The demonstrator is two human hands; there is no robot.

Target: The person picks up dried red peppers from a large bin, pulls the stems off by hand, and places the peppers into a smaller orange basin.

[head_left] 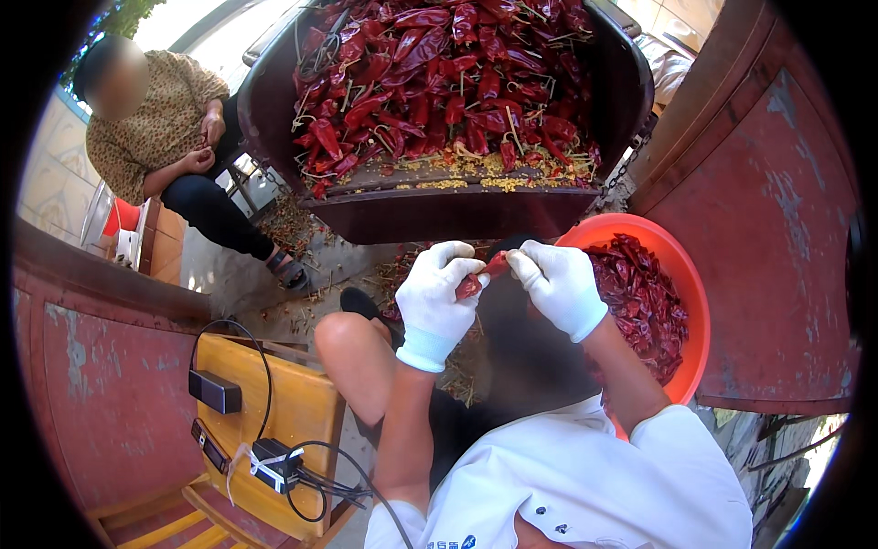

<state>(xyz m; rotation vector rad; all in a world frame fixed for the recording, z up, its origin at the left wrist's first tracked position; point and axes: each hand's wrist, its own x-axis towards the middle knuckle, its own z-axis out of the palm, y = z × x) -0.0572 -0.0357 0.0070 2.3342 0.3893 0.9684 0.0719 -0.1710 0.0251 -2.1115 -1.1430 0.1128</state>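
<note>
Both my hands wear white gloves and meet over my lap, in front of the cart's near edge. A dried red chili pepper lies in the closed fingers of my left hand. My right hand pinches the other end of that pepper, thumb and fingertips pressed together. Ahead of me a dark cart bed bears a big heap of dried red chilies, many with pale stems. Yellow seeds are scattered along its near lip. Close to my right forearm stands an orange basin with red chili pods inside.
At the left a person sits with hands together. A wooden stool by my left knee carries black power adapters and cables. Worn red door panels stand on both sides. A chain hangs at the cart's right corner.
</note>
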